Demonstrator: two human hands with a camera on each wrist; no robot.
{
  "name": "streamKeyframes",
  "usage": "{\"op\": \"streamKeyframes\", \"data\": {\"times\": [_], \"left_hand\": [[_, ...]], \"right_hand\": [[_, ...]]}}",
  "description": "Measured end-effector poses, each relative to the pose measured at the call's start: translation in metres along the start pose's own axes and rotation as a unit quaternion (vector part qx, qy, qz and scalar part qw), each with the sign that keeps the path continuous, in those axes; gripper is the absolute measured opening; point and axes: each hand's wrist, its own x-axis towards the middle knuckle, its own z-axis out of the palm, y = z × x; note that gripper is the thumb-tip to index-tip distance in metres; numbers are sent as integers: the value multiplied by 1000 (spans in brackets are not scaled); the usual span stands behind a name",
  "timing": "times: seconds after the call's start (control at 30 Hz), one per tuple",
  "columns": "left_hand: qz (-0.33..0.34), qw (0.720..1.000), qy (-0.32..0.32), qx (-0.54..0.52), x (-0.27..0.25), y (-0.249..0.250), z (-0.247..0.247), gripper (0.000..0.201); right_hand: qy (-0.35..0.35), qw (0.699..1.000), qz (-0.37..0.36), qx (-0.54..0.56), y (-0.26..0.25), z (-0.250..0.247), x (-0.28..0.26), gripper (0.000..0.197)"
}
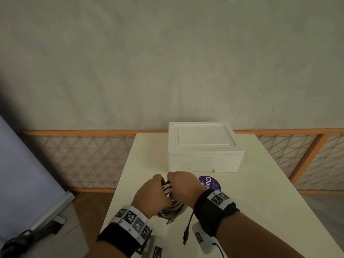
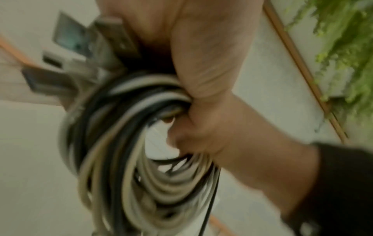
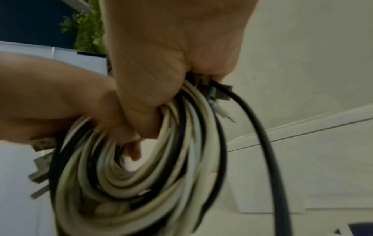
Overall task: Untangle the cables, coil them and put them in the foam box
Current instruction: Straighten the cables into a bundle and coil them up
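Note:
A coil of white and black cables hangs between both hands, above the white table. My left hand grips the coil's top from the left, fingers curled round the strands. My right hand grips the same spot from the right. One black cable end with a plug dangles below the right wrist. In the left wrist view the coil is blurred, with metal plugs sticking out by the left hand. The right hand holds the coil. The white foam box stands behind, lid on.
A round purple sticker lies on the table between the hands and the box. An orange lattice fence runs behind the table below a plain wall. A pale board leans at the left. Green foliage shows in the wrist views.

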Motion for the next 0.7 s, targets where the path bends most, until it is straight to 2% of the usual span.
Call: {"op": "streamKeyframes", "data": {"times": [0.07, 0.1, 0.2, 0.3, 0.37, 0.4, 0.47, 0.53, 0.6, 0.67, 0.7], "left_hand": [[16, 997, -55, -60, -3, -2, -1, 42], [20, 996, -53, -68, -5, -2, 0, 41], [11, 997, 0, -82, -5, -2, 5, 34], [40, 997, 32, -52, -4, -1, 1, 10], [41, 997, 49, -52, -5, -2, -3, 6], [29, 995, 57, -75, -6, -3, -5, 6], [-18, 978, 83, -189, -7, -4, -9, 10], [-57, 940, 111, -318, -6, -2, -10, 17], [-70, 912, 121, -385, -8, 4, -9, 16], [-86, 894, 112, -425, -9, 11, -7, 21], [-100, 888, 106, -436, -10, 12, -6, 19]], "right_hand": [[-12, 1000, 14, 9, 5, -4, 1, 21], [-12, 1000, 12, 5, 6, -5, 1, 21], [2, 1000, -6, -1, 2, -11, 1, 16], [40, 999, -31, 20, -2, -14, -1, 17], [74, 990, -34, 112, 2, -16, -4, 31], [85, 975, -23, 204, 6, -16, -6, 44], [96, 909, 25, 406, 16, -16, -10, 69], [71, 817, 83, 566, 23, -14, -14, 74], [31, 727, 96, 679, 16, -11, -17, 56], [31, 641, 103, 760, 4, -9, -20, 35], [39, 615, 116, 779, -1, -9, -20, 30]]}}
